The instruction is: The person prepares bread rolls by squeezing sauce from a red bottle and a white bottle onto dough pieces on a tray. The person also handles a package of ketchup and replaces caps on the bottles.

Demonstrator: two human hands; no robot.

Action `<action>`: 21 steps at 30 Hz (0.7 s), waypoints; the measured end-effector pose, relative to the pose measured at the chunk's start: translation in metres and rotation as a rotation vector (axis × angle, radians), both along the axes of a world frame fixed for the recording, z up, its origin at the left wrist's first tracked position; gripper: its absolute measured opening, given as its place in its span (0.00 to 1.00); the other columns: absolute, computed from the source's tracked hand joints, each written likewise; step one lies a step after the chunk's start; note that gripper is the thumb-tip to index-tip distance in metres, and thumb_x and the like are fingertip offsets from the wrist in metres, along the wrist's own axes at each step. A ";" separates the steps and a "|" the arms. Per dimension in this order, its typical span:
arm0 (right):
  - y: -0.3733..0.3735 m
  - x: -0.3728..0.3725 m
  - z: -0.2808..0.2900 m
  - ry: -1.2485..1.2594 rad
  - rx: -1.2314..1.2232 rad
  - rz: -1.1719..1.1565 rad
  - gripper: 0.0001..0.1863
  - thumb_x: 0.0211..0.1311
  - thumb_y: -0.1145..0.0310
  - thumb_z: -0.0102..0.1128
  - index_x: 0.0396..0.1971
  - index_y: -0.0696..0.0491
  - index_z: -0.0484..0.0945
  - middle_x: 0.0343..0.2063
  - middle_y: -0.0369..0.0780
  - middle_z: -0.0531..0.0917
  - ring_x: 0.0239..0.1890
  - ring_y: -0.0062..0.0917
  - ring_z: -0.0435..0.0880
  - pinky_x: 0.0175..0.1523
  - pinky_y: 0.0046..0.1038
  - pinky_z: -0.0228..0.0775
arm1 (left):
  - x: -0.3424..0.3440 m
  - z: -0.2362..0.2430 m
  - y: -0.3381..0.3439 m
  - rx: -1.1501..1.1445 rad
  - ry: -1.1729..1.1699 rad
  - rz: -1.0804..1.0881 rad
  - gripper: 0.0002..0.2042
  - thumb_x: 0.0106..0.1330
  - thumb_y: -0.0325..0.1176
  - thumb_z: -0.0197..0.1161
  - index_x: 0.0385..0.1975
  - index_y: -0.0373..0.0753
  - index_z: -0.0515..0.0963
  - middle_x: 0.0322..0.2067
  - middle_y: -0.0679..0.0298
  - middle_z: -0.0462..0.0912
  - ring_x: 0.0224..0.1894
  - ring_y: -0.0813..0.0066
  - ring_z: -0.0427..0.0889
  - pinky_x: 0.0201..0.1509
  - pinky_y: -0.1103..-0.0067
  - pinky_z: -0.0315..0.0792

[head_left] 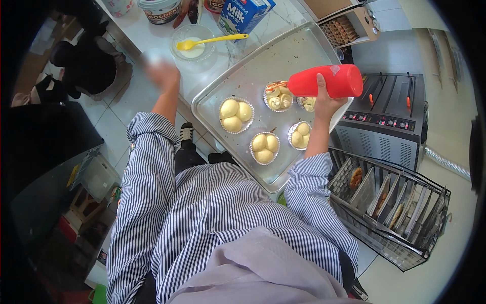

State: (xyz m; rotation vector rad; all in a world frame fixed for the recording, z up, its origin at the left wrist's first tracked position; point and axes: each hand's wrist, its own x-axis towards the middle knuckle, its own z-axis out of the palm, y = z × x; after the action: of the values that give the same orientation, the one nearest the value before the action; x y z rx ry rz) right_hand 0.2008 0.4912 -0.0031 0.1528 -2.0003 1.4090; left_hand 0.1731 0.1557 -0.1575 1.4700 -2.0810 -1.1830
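On the tray [245,76], the topped bun [276,103] lies just left of the bottle [338,82], whose long axis runs crosswise in my right hand [328,102].
My left hand [163,75] is a blur by the bench [196,80] edge; I cannot tell how open it is or whether it holds anything. My right hand, nearer the bun, wraps closed round the red bottle's middle.

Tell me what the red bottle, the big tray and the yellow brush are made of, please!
Red bottle: probably plastic, smooth and slightly glossy, mostly evenly coloured.
Big tray: looks like bare metal, maybe aluminium; silvery grey with soft reflections.
Yellow brush: likely plastic or silicone, since handle and head share one bright colour.
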 end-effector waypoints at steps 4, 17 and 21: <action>-0.016 0.012 0.005 -0.054 -0.029 0.128 0.26 0.44 0.78 0.68 0.45 0.60 0.66 0.37 0.44 0.78 0.36 0.27 0.79 0.44 0.28 0.73 | -0.001 0.000 0.000 -0.004 0.006 0.002 0.21 0.64 0.42 0.47 0.50 0.34 0.59 0.47 0.44 0.65 0.48 0.47 0.69 0.52 0.64 0.65; -0.018 0.020 0.018 0.063 -0.124 0.144 0.27 0.46 0.81 0.61 0.48 0.56 0.62 0.39 0.46 0.76 0.39 0.32 0.78 0.46 0.34 0.74 | -0.005 -0.012 -0.006 -0.014 -0.004 0.026 0.21 0.64 0.42 0.48 0.50 0.33 0.59 0.46 0.43 0.66 0.48 0.45 0.70 0.52 0.63 0.65; -0.013 0.020 0.014 0.006 -0.226 0.104 0.29 0.47 0.82 0.60 0.51 0.54 0.62 0.42 0.42 0.74 0.44 0.30 0.76 0.52 0.34 0.70 | -0.004 -0.004 -0.001 0.021 -0.017 -0.002 0.21 0.63 0.43 0.48 0.50 0.34 0.60 0.47 0.44 0.66 0.49 0.45 0.69 0.52 0.63 0.65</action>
State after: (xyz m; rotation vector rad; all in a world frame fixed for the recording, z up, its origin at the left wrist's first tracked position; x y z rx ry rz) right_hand 0.2207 0.4777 0.0109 0.1619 -1.8343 1.6865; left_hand 0.1691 0.1549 -0.1612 1.4929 -2.0869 -1.2012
